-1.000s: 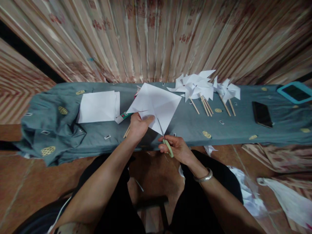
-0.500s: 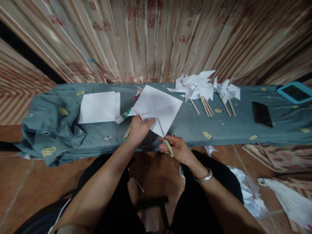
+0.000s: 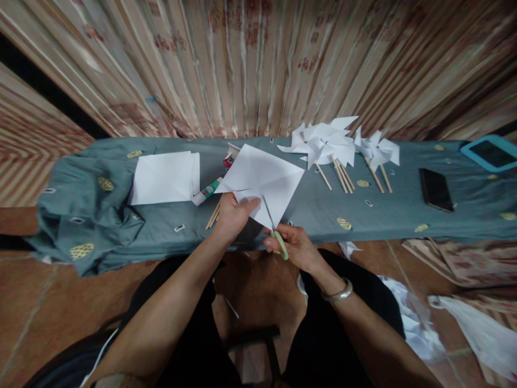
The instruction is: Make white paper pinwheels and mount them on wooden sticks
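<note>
White paper, one creased square sheet (image 3: pixel 262 180), sits between your two hands above the near edge of the table (image 3: pixel 307 215). Your left hand (image 3: pixel 234 215) pinches the sheet's lower corner, thumb on top and fingers curled beneath, which appears to keep the sheet taut and raised off the cloth. Your right hand (image 3: pixel 294 247) is closed around the green handle of the scissors (image 3: pixel 274 229); the blades point up into the sheet's lower edge, roughly along a crease toward the centre. How far the blades are parted cannot be told. A bangle (image 3: pixel 337 293) rides on your right wrist.

Just left of your left hand, thin wooden sticks (image 3: pixel 211 216) lie on the grey-green cloth, partly under the sheet. Further left lies a stack of plain paper (image 3: pixel 163 177), with a small glue tube (image 3: pixel 207 190) beside it. Behind the sheet, to the right, finished paper pinwheels (image 3: pixel 335 145) lie in a cluster with their sticks toward you. Well to the right lie a dark phone (image 3: pixel 435 188) and a blue-framed tablet (image 3: pixel 490 152). Nothing lies between the blades and the sheet. Striped curtains (image 3: pixel 258 64) hang behind the table.
</note>
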Demonstrator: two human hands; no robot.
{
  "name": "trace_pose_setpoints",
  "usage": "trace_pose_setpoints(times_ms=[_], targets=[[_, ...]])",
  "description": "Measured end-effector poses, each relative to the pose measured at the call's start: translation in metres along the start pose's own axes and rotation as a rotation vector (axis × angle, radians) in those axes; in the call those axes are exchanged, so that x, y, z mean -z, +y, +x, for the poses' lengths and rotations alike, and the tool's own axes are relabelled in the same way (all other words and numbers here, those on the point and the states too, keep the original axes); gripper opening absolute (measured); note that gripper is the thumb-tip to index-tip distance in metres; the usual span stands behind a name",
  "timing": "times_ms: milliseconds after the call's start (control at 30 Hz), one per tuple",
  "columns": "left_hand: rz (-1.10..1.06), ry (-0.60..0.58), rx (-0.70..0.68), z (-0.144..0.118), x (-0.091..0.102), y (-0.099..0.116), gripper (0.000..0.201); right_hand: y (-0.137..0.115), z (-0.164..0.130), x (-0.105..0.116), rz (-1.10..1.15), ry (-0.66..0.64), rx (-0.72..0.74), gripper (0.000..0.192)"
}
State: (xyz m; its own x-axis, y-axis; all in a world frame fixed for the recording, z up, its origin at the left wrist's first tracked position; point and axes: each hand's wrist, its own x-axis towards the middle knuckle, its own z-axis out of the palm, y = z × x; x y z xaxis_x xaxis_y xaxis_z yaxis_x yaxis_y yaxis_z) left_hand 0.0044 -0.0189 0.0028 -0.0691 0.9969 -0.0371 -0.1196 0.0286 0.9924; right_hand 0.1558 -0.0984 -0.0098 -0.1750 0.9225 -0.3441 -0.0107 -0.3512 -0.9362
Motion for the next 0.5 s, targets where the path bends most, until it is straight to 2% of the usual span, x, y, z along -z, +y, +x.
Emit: trace_pose_setpoints(times_ms=[200, 500], targets=[[-0.02, -0.008, 0.014, -0.0036, -0.0008, 0.0028, 0.027, -0.0002, -0.001, 0.0016, -0.021, -0.013, 0.031, 0.043], [-0.025, -0.01, 0.024, -0.0051, 0.0005, 0.003, 0.03, 0.0007, 0.0006, 0.0012, -0.01, 0.011, 0.001, 0.048]])
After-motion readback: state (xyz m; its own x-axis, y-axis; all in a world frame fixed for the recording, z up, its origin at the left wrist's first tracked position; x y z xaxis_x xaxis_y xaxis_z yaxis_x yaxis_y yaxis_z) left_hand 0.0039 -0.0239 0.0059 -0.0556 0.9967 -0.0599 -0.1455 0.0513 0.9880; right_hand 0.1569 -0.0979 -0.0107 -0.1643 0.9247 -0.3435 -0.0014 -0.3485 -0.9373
